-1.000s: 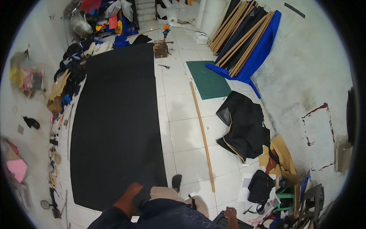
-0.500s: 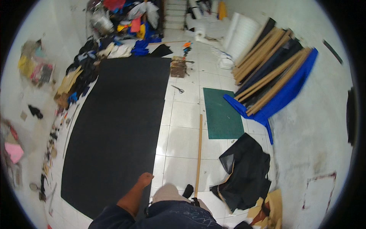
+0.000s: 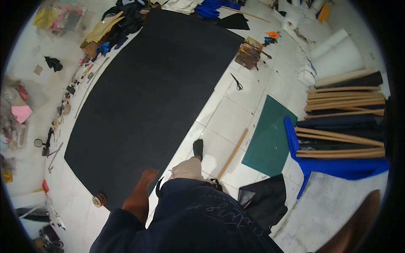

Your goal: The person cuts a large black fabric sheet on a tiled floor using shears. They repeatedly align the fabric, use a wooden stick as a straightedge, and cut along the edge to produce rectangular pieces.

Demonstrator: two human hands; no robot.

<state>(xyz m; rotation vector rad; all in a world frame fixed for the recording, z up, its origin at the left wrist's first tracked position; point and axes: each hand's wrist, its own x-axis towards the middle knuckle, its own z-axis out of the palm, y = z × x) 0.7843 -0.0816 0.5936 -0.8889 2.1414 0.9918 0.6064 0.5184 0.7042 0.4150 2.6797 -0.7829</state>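
- Head view: a large black sheet (image 3: 147, 97) is seen spread flat on the white tiled floor (image 3: 236, 114).
- The left hand (image 3: 148, 175) is seen hanging over the near edge of the black sheet, fingers loose and holding nothing; whether it touches the sheet cannot be told.
- The right hand is not clearly seen; a blurred brown shape lies at the lower right rim.
- A small round tape roll (image 3: 99, 199) lies at the sheet's near corner.
- Scissors (image 3: 237, 82), a wooden stick (image 3: 232, 154) and a green cutting mat (image 3: 270, 135) lie to the right of the sheet.
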